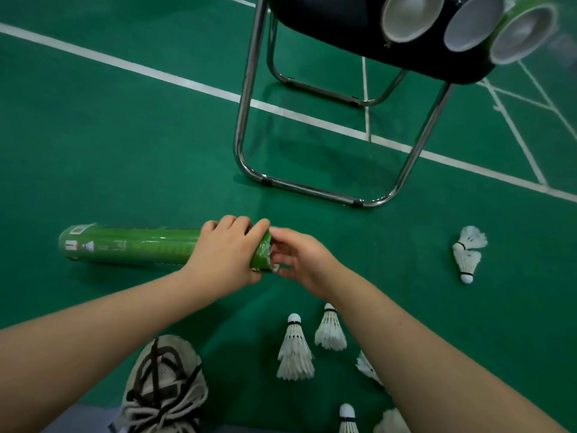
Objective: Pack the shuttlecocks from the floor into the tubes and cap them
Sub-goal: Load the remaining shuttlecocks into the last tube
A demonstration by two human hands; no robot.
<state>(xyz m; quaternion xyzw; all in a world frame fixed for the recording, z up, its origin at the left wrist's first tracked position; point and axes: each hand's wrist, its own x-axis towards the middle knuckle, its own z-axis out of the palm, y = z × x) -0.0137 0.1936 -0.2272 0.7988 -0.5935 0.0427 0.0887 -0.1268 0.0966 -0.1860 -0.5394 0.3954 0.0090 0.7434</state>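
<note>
A long green cardboard shuttlecock tube (134, 246) lies level, low over the green court floor (125, 151). The left hand (224, 251) is wrapped round its open right end. The right hand (299, 257) curls at the mouth, where white feathers show, but I cannot tell whether it grips them. Loose white feather shuttlecocks (295, 348) sit on the floor below, with a nested pair (466, 254) farther right.

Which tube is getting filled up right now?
The green tube down low, gripped by the left hand, with the right hand at its open end. The other three tubes lie on the chair, with no hand on them.
</note>
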